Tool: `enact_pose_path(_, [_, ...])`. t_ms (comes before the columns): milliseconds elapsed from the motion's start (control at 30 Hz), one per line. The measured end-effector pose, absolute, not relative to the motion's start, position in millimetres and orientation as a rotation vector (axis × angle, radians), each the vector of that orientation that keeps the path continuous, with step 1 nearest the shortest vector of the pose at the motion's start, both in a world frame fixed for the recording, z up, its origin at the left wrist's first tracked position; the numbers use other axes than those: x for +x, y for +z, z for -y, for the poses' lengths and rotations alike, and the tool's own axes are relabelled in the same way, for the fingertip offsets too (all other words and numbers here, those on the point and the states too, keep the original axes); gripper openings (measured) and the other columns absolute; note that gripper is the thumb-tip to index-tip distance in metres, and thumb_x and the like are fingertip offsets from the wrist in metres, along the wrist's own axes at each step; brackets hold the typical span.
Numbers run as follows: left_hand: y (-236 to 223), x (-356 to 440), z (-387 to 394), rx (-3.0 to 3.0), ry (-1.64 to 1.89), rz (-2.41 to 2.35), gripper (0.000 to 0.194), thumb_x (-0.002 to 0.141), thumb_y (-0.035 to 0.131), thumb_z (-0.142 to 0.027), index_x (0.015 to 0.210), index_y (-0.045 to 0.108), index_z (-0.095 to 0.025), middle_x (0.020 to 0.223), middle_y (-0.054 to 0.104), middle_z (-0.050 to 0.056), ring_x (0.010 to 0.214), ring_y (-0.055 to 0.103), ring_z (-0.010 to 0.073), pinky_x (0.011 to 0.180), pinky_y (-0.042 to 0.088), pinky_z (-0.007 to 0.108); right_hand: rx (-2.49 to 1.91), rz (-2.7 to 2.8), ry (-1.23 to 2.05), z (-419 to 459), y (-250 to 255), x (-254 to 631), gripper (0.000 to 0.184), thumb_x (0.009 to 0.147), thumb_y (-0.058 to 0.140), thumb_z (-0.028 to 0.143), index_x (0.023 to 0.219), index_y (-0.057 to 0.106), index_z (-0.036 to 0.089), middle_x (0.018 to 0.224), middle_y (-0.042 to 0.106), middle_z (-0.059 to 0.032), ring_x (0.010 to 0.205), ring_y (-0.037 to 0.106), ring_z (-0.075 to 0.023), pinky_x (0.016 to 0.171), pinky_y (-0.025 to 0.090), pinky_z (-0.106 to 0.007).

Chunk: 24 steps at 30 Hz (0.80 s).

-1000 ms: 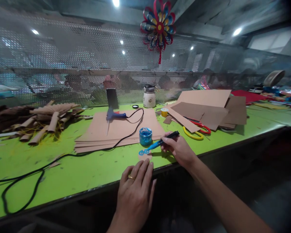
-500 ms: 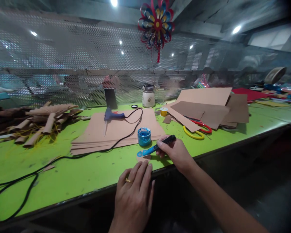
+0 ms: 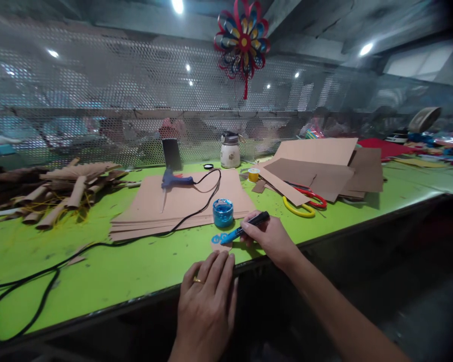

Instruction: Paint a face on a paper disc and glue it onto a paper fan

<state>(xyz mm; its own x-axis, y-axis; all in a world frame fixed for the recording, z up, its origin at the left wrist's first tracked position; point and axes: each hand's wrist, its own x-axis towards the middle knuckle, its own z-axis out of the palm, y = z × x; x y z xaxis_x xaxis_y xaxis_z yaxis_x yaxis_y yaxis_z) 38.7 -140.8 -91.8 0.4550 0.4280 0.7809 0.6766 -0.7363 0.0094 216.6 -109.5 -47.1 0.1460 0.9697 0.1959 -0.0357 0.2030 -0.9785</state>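
Note:
My right hand (image 3: 266, 235) pinches a marker (image 3: 245, 227), black at its upper end and blue toward the tip. The tip meets a small brown cardboard piece (image 3: 221, 247) that bears blue ring-shaped marks. Fingers stretched out and lying flat, my left hand (image 3: 209, 296) rests at the table's front edge, its fingertips at the cardboard's near side. A gold ring shows on one finger. Just behind the cardboard stands an uncapped glass jar of blue paint (image 3: 223, 213), its rim smeared blue.
Brown cardboard sheets (image 3: 136, 211) carry a blue glue gun (image 3: 177, 179), whose black cord (image 3: 136, 239) runs left across the green table (image 3: 136, 281). Right of the jar are yellow-and-red-handled scissors (image 3: 300, 208), a yellow spool (image 3: 253, 174) and more cardboard (image 3: 320, 176). A bottle (image 3: 230, 152) stands behind.
The marker tip has shifted slightly over the cardboard, and the right-hand blue mark now looks more ring-shaped. My left hand stays in place; the whole view has moved a little.

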Motion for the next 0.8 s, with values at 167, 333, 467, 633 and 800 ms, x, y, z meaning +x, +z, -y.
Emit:
enact_pose_path(167, [-91.6, 38.6, 141.1, -2.406, -1.152, 0.954, 0.031, 0.091, 0.052, -0.019, 0.12, 0.061, -0.016, 0.123, 0.065, 0.007, 0.112, 0.06, 0.0226, 0.096, 0.037, 0.039, -1.091, 1.18, 0.975, 108.2, -50.2, 217.0, 0.025, 0.075, 0.071, 0.037, 0.077, 0.059, 0.015, 0.057, 0.063, 0.0008, 0.05, 0.055, -0.0112, 0.052, 0.044, -0.025])
enact_pose_path(333, [-93.1, 37.3, 140.9, -2.406, -1.144, 0.972, 0.032, 0.091, 0.052, -0.019, 0.122, 0.06, -0.016, 0.126, 0.064, 0.007, 0.113, 0.06, 0.0226, 0.097, 0.037, 0.039, -1.094, 1.211, 0.961, 107.6, -51.9, 218.0, 0.025, 0.077, 0.07, 0.037, 0.08, 0.059, 0.015, 0.059, 0.063, 0.0008, 0.051, 0.055, -0.0116, 0.053, 0.044, -0.025])
enact_pose_path(467, [-92.5, 37.1, 141.2, -2.409, -1.13, 0.974, 0.033, 0.091, 0.051, -0.019, 0.123, 0.059, -0.017, 0.128, 0.062, 0.007, 0.113, 0.06, 0.0225, 0.096, 0.037, 0.039, -1.089, 1.221, 0.953, 108.3, -51.2, 218.0, 0.023, 0.078, 0.069, 0.037, 0.08, 0.059, 0.016, 0.058, 0.063, 0.0016, 0.051, 0.055, -0.0118, 0.053, 0.043, -0.026])
enact_pose_path(633, [-92.0, 37.3, 141.2, -2.413, -1.119, 0.973, 0.033, 0.091, 0.051, -0.019, 0.122, 0.059, -0.018, 0.126, 0.064, 0.007, 0.113, 0.06, 0.0227, 0.096, 0.036, 0.04, -1.098, 1.218, 0.95, 109.8, -49.1, 217.7, 0.025, 0.076, 0.071, 0.039, 0.077, 0.059, 0.016, 0.057, 0.063, 0.001, 0.05, 0.054, -0.0122, 0.053, 0.043, -0.026])
enact_pose_path(800, [-93.1, 36.9, 140.9, -2.413, -1.118, 0.978, 0.032, 0.091, 0.051, -0.019, 0.122, 0.06, -0.016, 0.125, 0.065, 0.007, 0.112, 0.06, 0.0229, 0.096, 0.037, 0.04, -1.092, 1.242, 0.982, 111.2, -46.7, 218.3, 0.026, 0.076, 0.07, 0.04, 0.074, 0.059, 0.016, 0.056, 0.062, 0.0009, 0.05, 0.055, -0.0127, 0.053, 0.045, -0.026])
